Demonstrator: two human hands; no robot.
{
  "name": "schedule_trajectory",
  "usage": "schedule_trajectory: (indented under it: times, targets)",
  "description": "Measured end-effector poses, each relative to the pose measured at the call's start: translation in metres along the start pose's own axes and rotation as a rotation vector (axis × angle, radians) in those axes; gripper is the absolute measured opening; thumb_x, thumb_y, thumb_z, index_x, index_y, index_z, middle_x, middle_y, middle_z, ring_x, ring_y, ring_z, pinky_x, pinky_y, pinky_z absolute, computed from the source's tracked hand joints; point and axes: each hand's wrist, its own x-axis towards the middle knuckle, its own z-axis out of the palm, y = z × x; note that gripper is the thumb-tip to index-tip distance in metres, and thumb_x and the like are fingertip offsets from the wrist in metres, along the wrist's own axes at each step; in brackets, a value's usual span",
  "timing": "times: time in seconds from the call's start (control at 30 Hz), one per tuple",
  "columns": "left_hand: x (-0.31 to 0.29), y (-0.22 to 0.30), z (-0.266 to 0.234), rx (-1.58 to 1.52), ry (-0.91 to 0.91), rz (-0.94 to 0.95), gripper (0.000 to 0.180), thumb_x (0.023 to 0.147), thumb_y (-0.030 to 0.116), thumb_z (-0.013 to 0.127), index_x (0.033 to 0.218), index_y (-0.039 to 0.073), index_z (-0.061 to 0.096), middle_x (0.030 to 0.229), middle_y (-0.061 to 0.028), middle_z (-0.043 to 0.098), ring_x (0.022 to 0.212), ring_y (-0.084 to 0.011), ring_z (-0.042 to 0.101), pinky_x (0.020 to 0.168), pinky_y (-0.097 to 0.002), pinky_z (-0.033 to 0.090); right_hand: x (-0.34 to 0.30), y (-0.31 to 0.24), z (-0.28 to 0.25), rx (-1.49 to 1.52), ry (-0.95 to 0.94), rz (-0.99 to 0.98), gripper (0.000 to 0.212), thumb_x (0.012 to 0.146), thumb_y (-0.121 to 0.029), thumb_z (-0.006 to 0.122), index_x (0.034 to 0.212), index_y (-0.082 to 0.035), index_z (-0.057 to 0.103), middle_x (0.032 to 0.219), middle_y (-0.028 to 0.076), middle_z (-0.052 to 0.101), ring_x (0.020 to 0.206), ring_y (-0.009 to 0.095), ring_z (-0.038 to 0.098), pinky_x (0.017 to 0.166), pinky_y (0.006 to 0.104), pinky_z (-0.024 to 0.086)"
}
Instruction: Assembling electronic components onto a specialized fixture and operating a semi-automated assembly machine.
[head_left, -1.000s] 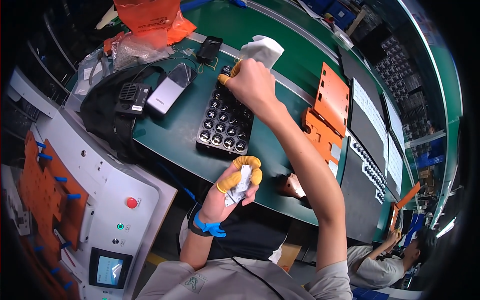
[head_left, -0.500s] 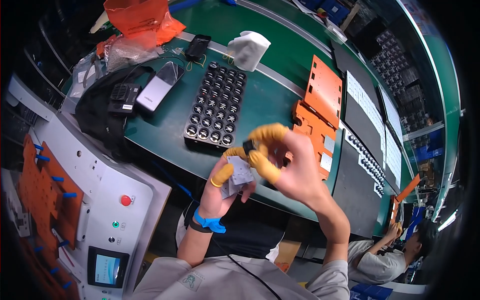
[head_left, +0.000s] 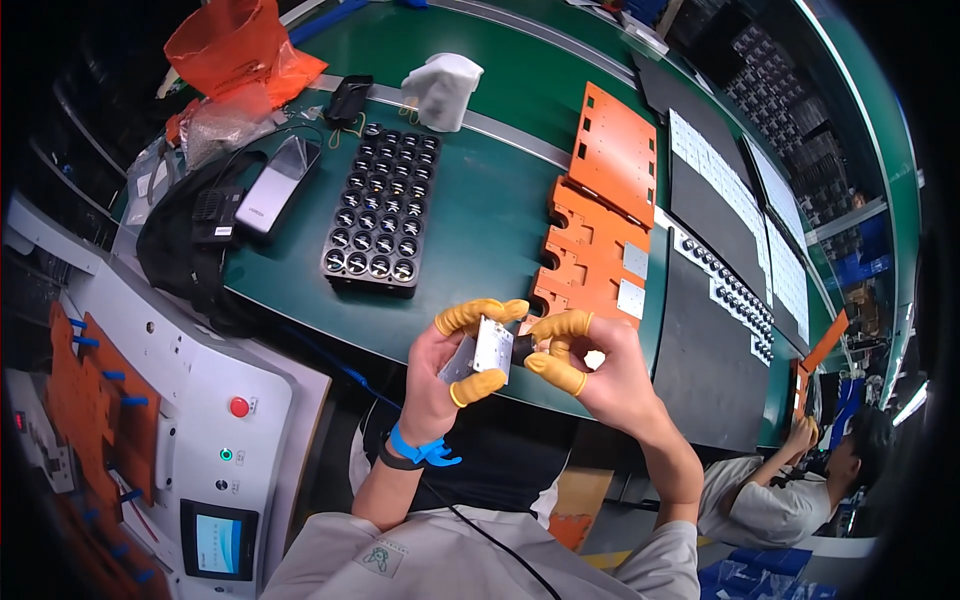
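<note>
My left hand [head_left: 432, 372], with yellow finger cots on, grips a light grey metal bracket [head_left: 492, 350] by its edges between thumb and fingers. A small black cylindrical part [head_left: 523, 348] is pinched in the yellow-capped fingertips of my right hand [head_left: 606, 378]. That part is up against the right face of the bracket; whether it is seated in it cannot be made out. Both hands are over the near edge of the green table. Beyond them stands a black tray [head_left: 418, 287] with rows of round black lens-like parts. To its right lies an orange fixture [head_left: 585, 262] bearing two grey plates.
A hinged orange lid [head_left: 613, 150] leans back behind the fixture. Black mats [head_left: 715, 370] with rows of small parts cover the right side. At left are a power bank [head_left: 272, 195], an orange bag [head_left: 235, 60] and a white machine panel [head_left: 265, 400]. Another person [head_left: 770, 500] works at lower right.
My hands have come together, with the black part now against the bracket. The bracket has turned to stand more upright. The whole view has shifted, moving the table things leftward.
</note>
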Motion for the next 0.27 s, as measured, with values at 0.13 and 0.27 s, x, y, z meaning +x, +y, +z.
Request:
schedule_trajectory:
  times: [0.13,0.27]
  targets:
    - [-0.0043,-0.007,0.0033,0.137,-0.021,0.105,0.06,0.076,0.008,0.087,0.129,0.0,0.06,0.132,-0.0113,0.061,0.122,-0.0203,0.059,0.108,-0.0347,0.043,-0.0025,0.0051,-0.0029,-0.014,-0.013,-0.107,0.028,0.084,-0.012,0.081,0.106,0.002,0.072,0.066,-0.003,0.056,0.054,0.003,0.04,0.051,0.0219,0.034]
    - [-0.0053,-0.0086,0.0,0.286,-0.058,0.138,0.063,0.076,0.011,0.088,0.132,0.002,0.06,0.137,-0.0113,0.056,0.124,-0.0208,0.057,0.107,-0.0347,0.043,-0.006,0.0099,-0.0038,-0.13,0.029,-0.273,0.03,0.083,-0.014,0.083,0.107,0.001,0.073,0.066,0.001,0.061,0.049,0.009,0.041,0.048,0.0256,0.035]
